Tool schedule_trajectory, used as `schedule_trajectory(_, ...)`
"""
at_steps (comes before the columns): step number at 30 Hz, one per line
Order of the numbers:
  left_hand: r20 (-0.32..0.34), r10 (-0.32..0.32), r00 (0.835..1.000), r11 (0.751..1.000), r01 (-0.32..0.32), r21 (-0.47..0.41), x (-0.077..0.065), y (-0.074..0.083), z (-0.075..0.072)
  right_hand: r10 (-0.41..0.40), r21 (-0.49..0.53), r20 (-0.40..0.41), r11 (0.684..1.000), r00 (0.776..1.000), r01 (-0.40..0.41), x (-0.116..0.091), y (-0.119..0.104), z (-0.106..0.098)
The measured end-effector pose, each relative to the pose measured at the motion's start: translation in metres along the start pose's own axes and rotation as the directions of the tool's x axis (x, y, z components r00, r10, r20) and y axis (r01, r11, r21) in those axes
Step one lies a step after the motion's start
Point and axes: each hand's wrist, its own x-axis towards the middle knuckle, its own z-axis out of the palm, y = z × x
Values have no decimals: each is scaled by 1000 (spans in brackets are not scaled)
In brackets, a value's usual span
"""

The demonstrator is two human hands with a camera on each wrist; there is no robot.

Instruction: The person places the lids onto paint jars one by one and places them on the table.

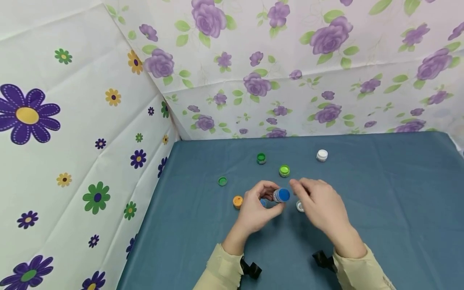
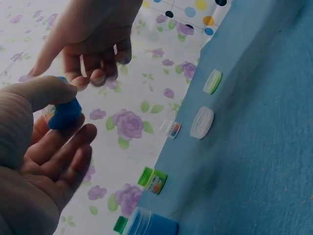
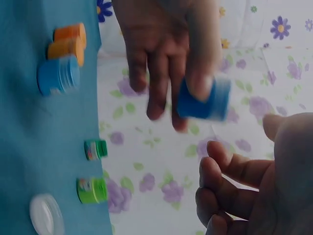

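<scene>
My left hand [image 1: 256, 206] pinches a small blue paint jar [image 1: 281, 195] between thumb and fingers, its blue top tilted toward the head camera. In the right wrist view this jar [image 3: 204, 99] is blurred, so I cannot tell whether a cap is on it. My right hand [image 1: 322, 204] hovers just to the right of the jar, apart from it, with loosely bent fingers holding nothing. Another blue jar [image 3: 57, 76] stands on the cloth, mostly hidden behind my left hand in the head view. Beneath the right hand lies a white lid [image 1: 300, 206], partly covered.
On the blue cloth [image 1: 391, 201] stand a dark green jar [image 1: 261, 158], a light green jar [image 1: 284, 170], a white-topped jar [image 1: 322, 156] and orange jars [image 3: 68, 46]. A green lid [image 1: 222, 181] lies left of these. Flowered sheets [image 1: 235, 104] hang behind and at left.
</scene>
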Motion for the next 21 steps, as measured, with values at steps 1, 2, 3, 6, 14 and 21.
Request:
schedule_trajectory(1, 5, -6, 1000, 1000, 6, 9, 0, -1, -1, 13, 2, -16, 1000, 1000, -13, 0, 2, -3)
schedule_trajectory(2, 9, -11, 1000, 1000, 11, 19, -1, -1, -1, 23, 2, -32, 1000, 999, -23, -1, 5, -6)
schedule_trajectory(3, 12, -14, 1000, 999, 14, 29, -1, -1, -2, 33, -1, -46, 999, 998, -33, -1, 8, -9)
schedule_trajectory(6, 19, -22, 1000, 998, 21, 51, -1, -2, -5, 63, 1, -58, 998, 996, -63, -2, 19, -19)
schedule_trajectory(14, 7, -82, 997, 986, 80, 148, -2, -2, -18, 136, -35, -5, 990, 991, -136, -10, 50, -41)
schedule_trajectory(21, 40, -141, 989, 940, 121, 320, -1, 2, -18, 191, -78, 54, 979, 980, -187, -21, 78, -55)
